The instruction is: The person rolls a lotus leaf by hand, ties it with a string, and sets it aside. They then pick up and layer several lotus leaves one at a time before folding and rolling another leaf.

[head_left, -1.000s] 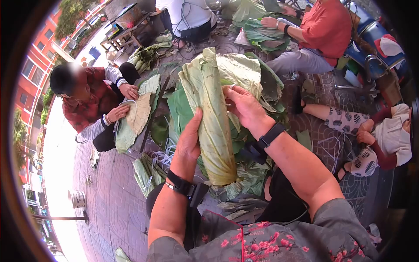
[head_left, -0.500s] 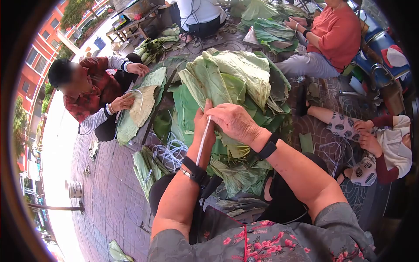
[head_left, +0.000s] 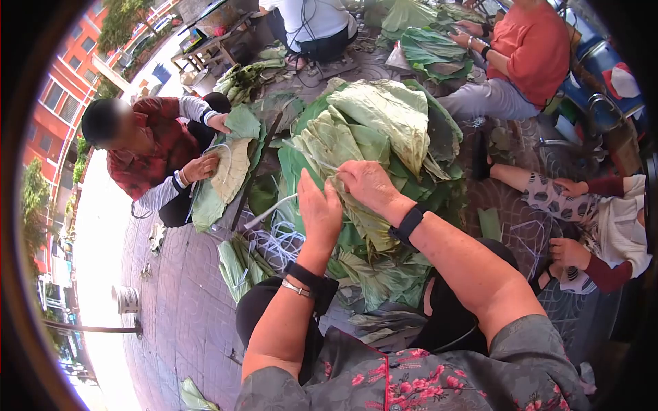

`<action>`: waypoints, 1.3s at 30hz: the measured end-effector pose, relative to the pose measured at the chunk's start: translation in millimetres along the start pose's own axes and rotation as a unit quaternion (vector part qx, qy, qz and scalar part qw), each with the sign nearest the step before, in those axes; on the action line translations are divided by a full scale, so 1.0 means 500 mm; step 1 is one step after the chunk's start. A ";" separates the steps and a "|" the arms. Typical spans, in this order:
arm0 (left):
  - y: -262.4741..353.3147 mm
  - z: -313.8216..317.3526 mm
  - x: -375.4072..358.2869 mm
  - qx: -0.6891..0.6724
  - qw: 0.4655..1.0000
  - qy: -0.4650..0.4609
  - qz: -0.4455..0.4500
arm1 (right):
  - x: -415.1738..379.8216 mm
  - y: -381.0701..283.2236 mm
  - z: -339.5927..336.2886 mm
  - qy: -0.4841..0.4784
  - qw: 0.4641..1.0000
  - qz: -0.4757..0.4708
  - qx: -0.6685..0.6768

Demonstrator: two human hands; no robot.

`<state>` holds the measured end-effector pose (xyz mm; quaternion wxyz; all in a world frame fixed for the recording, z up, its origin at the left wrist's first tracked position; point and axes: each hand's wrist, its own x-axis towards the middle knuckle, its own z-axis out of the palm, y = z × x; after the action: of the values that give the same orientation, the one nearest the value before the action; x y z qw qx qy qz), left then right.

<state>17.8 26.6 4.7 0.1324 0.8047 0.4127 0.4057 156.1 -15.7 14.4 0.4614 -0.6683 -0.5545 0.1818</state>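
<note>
Creased pale-green leaves (head_left: 334, 142), slanting white strip (head_left: 273, 207)

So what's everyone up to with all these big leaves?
The camera wearer's right hand seems to pinch a white strip over a heap of leaves, the left hand close beside it. One strip end juts past the left hand, near a tangle of strips. At left, a co-worker in checked red has a hand on a smaller leaf stack.
</note>
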 end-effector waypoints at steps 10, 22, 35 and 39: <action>0.076 -0.051 -0.001 -0.113 0.975 -0.151 0.115 | -0.012 0.001 0.005 -0.092 0.988 -0.116 -0.041; 0.052 -0.101 0.041 -0.105 0.969 -0.144 0.168 | 0.006 -0.010 -0.013 -0.170 0.975 0.057 0.128; 0.020 -0.062 0.013 -0.059 0.994 -0.028 0.083 | 0.012 -0.027 -0.038 -0.219 0.956 0.092 0.174; -0.019 -0.038 0.009 -0.207 0.965 -0.134 -0.086 | 0.011 -0.033 -0.050 -0.193 0.974 0.029 0.116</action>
<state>-0.6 33.6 14.0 0.3846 0.7684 0.3657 0.3576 167.4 -21.7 42.2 0.4145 -0.5788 -0.5883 0.3836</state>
